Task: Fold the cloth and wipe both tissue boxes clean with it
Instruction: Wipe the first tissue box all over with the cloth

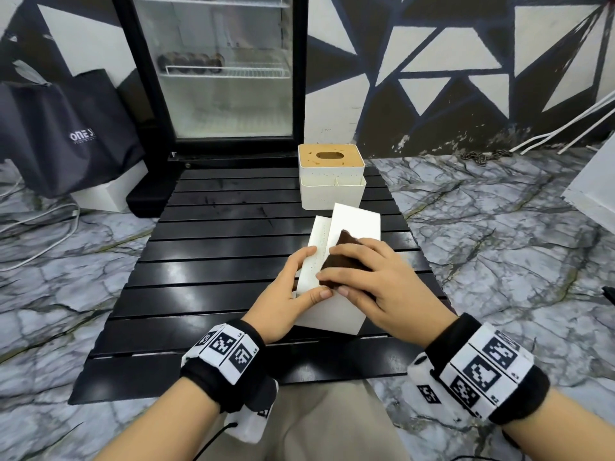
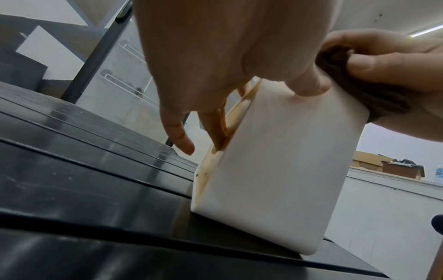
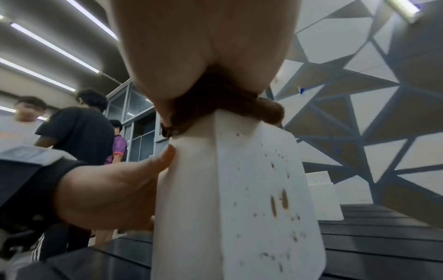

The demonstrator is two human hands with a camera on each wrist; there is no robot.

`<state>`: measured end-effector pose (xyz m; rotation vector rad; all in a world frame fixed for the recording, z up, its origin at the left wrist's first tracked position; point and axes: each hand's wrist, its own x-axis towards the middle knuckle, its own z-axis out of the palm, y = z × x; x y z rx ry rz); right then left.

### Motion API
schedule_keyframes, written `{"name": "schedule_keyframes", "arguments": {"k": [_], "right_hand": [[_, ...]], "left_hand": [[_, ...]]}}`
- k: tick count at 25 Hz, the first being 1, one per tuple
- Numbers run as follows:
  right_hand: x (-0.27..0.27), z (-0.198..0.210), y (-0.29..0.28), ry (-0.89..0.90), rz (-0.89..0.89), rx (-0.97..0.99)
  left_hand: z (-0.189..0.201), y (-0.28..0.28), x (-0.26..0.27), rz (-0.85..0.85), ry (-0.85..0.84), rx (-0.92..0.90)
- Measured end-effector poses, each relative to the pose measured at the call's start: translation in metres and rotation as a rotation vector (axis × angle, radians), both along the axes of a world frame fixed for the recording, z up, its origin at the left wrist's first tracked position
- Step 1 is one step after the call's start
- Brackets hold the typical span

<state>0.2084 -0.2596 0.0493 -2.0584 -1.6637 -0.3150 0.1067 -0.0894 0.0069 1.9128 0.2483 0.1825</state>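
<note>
A white tissue box (image 1: pixel 352 224) stands tipped on the black slatted table (image 1: pixel 206 261), one lower edge on the slats. My left hand (image 1: pixel 296 287) grips its left side, thumb on the near face and fingers in the open wooden side (image 2: pixel 215 136). My right hand (image 1: pixel 369 277) presses a folded dark brown cloth (image 1: pixel 346 257) on the box's upper face, fingers curled over it and thumb pinching it (image 2: pixel 359 64). Brown spots mark the box's right face (image 3: pixel 278 200). A second white tissue box (image 1: pixel 331 174) with a wooden slotted lid stands upright farther back.
A glass-door fridge (image 1: pixel 216 71) stands behind the table and a dark tote bag (image 1: pixel 66 134) sits at the left. Marble floor surrounds the table. Several people (image 3: pixel 79 128) stand in the background of the right wrist view.
</note>
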Motion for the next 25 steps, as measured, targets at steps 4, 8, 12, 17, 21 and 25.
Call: {"name": "schedule_keyframes", "arguments": {"k": [4,8,12,17,21,25], "right_hand": [[0.013,0.011,0.001,0.095,0.075,-0.051],[0.038,0.013,0.014,0.185,0.054,-0.076],[0.062,0.018,0.026,0.213,0.027,-0.088],[0.084,0.022,0.039,0.245,-0.007,-0.095],[0.097,0.021,0.046,0.304,-0.059,-0.124],[0.101,0.020,0.050,0.355,-0.083,-0.109]], "left_hand": [[-0.003,0.002,0.002,0.011,-0.005,-0.014],[-0.004,0.001,0.002,0.023,-0.015,-0.041],[0.000,-0.002,0.001,0.026,-0.019,-0.090],[-0.002,-0.001,0.002,0.034,-0.021,-0.101],[-0.002,-0.002,0.002,0.037,-0.019,-0.082],[-0.003,-0.002,0.001,0.039,-0.018,-0.071]]}}
